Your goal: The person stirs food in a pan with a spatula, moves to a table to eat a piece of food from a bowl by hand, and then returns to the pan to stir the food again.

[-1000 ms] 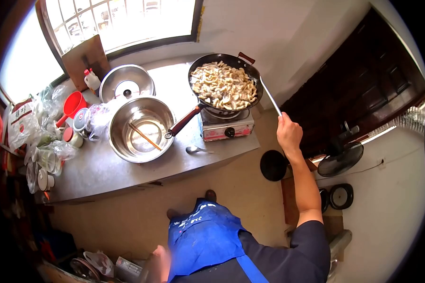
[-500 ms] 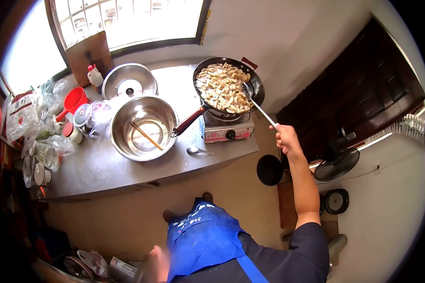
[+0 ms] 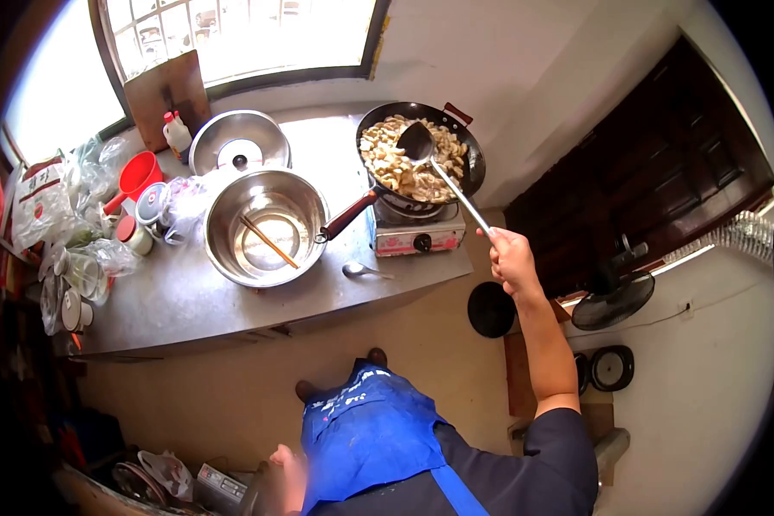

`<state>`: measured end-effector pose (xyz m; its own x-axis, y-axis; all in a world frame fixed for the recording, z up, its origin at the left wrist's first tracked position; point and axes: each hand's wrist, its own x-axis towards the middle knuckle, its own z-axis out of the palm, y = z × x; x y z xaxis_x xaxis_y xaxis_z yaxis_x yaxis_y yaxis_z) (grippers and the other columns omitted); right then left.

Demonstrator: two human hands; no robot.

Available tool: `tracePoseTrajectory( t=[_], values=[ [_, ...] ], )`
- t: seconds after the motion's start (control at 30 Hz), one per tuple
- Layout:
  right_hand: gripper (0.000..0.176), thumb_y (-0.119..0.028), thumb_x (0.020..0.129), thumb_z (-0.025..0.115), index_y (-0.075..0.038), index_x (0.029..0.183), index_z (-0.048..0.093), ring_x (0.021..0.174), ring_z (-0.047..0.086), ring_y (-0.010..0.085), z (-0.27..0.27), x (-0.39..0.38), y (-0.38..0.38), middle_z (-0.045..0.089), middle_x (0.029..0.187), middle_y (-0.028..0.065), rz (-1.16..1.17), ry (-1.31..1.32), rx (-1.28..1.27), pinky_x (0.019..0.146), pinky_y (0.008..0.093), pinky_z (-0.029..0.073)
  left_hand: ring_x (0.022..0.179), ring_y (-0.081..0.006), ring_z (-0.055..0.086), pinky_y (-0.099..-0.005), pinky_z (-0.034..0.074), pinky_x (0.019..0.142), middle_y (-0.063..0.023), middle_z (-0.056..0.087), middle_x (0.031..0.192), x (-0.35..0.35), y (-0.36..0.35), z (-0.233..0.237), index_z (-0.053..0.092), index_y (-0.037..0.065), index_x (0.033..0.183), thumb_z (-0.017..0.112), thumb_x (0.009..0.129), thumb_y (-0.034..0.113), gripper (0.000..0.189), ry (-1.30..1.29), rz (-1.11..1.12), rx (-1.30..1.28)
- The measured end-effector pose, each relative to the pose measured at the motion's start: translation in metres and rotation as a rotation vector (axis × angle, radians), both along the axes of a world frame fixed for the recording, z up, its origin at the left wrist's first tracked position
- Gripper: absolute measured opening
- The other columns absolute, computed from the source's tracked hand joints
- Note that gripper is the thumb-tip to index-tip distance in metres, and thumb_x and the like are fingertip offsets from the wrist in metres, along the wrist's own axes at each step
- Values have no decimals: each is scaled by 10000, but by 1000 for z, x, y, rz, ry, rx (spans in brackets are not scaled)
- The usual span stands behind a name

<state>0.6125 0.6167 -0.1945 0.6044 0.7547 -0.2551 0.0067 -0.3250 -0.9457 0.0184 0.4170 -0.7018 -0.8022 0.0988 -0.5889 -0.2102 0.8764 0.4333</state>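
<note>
My right hand [image 3: 513, 261] is closed round the handle end of a long metal wok spatula [image 3: 460, 194]. Its dark, broad head lies over the pale sliced food [image 3: 387, 155] that fills much of the black wok [image 3: 476, 163]. The wok sits on a portable gas stove [image 3: 417, 239], its wooden handle pointing left and down over the rim of a steel basin. My left hand [image 3: 291, 480] hangs low beside the blue apron [image 3: 370, 430]; it is blurred, and its fingers cannot be made out.
The steel basin [image 3: 219, 228] holds a pair of chopsticks [image 3: 268, 241]. Behind it lies a steel lid [image 3: 262, 138]. A spoon [image 3: 359, 270] rests near the counter [image 3: 172, 305] edge. At left are a red scoop [image 3: 140, 175], jars and plastic bags. A fan [image 3: 613, 301] stands at right.
The spatula head has moved left from the wok's right side to over the middle of the food. My right hand has shifted slightly left. My left hand stays low.
</note>
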Motion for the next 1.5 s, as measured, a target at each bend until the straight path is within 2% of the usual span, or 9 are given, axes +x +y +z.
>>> tracePoseTrajectory(
  t=[0.1,0.13,0.23,0.3,0.33,0.47,0.93,1.07,1.5],
  values=[
    [249,-201,1022,513,-12,1075,665,382,265,6,1,-9,-5,391,557,-75,37,-106,19,336,201,197,1043,-396,638,-529,585,756,-311,546,1251,-69,-3,22,453,-101,1240,583,792,116,515,-583,-68,227],
    [249,-201,1022,513,-12,1075,665,382,265,6,0,-12,-7,391,557,-75,35,-107,19,336,201,197,1047,-399,637,-521,582,771,-313,547,1251,-38,8,1,457,-106,1238,584,790,114,514,-76,-173,-10],
    [264,-192,1022,515,6,1066,683,399,284,2,-10,-13,-13,401,553,-85,88,-121,12,357,208,211,1060,-408,633,-496,575,816,-321,552,1251,-15,8,-23,470,-119,1230,588,785,106,512,5,-65,-9],
    [276,-202,1010,539,27,1037,691,449,373,19,-33,-3,-14,437,542,-57,186,-531,-22,412,247,286,1069,-414,630,-480,570,846,-326,555,1251,1,-1,-7,478,-127,1225,590,782,101,511,2,-66,-3],
    [257,-262,964,581,-29,1012,677,537,547,223,-19,-15,-15,509,593,140,145,-712,-130,549,384,417,1069,-414,630,-480,570,846,-326,555,1251,10,3,1,478,-127,1225,590,782,101,511,3,-72,-3],
    [248,-246,967,547,-39,1008,678,681,608,425,-23,-19,-14,589,676,212,127,-870,-112,611,467,455,1088,-420,624,-482,566,855,-326,561,1251,21,9,6,488,-134,1230,592,777,89,516,111,-71,-110],
    [271,-216,961,569,-20,1105,689,676,661,420,-22,35,9,648,698,237,-29,-1246,20,603,475,512,1035,-396,639,-512,573,745,-275,547,1288,32,14,45,463,-73,1256,601,804,144,519,-59,92,-12],
    [254,-193,964,572,-27,1128,671,668,651,411,0,55,50,645,707,221,44,-1373,101,574,464,500,1073,-395,622,-502,572,791,-269,516,1317,9,0,-10,438,-74,1287,604,800,137,556,10,-89,-46],
    [266,-212,934,571,-124,1176,640,737,652,406,23,93,101,660,775,175,423,-1646,-215,657,509,512,1136,-371,591,-480,571,840,-260,490,1339,48,-28,10,407,-83,1298,584,807,100,554,-18,40,-43]
  ],
)
